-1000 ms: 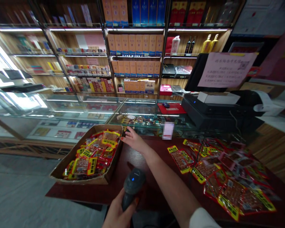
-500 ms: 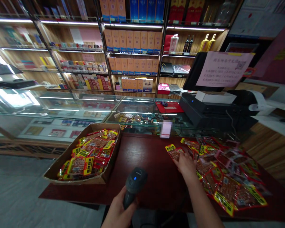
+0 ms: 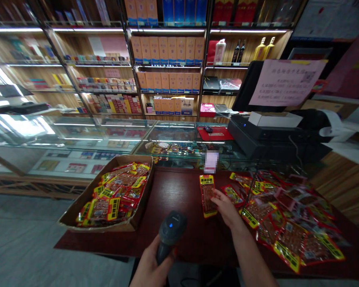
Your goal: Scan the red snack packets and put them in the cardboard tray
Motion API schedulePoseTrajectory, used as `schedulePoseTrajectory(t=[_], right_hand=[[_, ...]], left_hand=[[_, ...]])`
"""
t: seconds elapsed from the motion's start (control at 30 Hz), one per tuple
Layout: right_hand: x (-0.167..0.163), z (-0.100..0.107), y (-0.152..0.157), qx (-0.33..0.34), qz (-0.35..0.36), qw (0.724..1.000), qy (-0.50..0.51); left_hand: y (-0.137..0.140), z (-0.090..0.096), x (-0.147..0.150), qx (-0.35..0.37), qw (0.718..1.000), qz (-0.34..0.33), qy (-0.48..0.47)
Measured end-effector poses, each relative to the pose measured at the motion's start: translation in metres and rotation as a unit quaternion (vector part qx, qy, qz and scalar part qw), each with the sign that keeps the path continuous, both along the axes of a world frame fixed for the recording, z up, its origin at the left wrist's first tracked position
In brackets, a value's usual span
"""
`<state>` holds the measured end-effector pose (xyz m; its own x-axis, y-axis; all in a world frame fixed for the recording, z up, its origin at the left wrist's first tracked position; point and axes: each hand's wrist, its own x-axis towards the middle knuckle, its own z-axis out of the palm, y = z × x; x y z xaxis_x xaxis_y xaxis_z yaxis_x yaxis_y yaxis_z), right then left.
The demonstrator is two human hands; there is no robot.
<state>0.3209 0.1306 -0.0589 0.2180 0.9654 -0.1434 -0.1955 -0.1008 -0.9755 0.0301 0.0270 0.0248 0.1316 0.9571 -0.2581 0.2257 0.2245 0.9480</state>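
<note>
My left hand [image 3: 155, 263] is wrapped round the handle of a dark barcode scanner [image 3: 172, 229] with a blue light on its head, held above the table's near edge. My right hand [image 3: 224, 205] pinches the right edge of a snack packet [image 3: 208, 197], red with a yellow top and brown sticks inside. The packet stands nearly upright to the view, over the middle of the table. To the right of this hand lies a spread heap of similar snack packets [image 3: 290, 237]. On the left, a cardboard box [image 3: 151, 175] holds many more of the packets.
The dark red wooden table [image 3: 170, 187] butts against a glass display counter [image 3: 107, 133]. At the back right stand a monitor [image 3: 245, 89] with a pink paper sign and a black cash drawer [image 3: 251, 139]. A mouse [image 3: 208, 129] rests on a red mat. Stocked shelves [image 3: 167, 67] line the wall.
My right hand has moved left, drawing the snack packet away from the heap and turning it more upright. The scanner in my left hand stays in nearly the same spot.
</note>
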Motion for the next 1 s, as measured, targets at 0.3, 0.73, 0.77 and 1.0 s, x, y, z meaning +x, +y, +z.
schedulePoseTrajectory(t=[0.3, 0.73, 0.77, 1.0], right_hand=[[-0.020, -0.004, -0.009, 0.036, -0.050, 0.959, -0.276], [-0.014, -0.004, -0.010, 0.049, -0.234, 0.963, -0.123], [-0.018, -0.006, -0.011, 0.029, -0.238, 0.970, -0.045], [-0.055, -0.013, -0.024, 0.006, -0.185, 0.953, 0.241]], left_hand=[[0.000, 0.004, 0.001, -0.025, 1.000, 0.015, -0.006], [-0.002, 0.010, 0.008, -0.037, 0.999, 0.014, -0.010], [-0.002, 0.010, 0.008, -0.037, 0.999, 0.012, -0.010], [-0.003, 0.014, 0.011, -0.046, 0.999, -0.012, -0.010]])
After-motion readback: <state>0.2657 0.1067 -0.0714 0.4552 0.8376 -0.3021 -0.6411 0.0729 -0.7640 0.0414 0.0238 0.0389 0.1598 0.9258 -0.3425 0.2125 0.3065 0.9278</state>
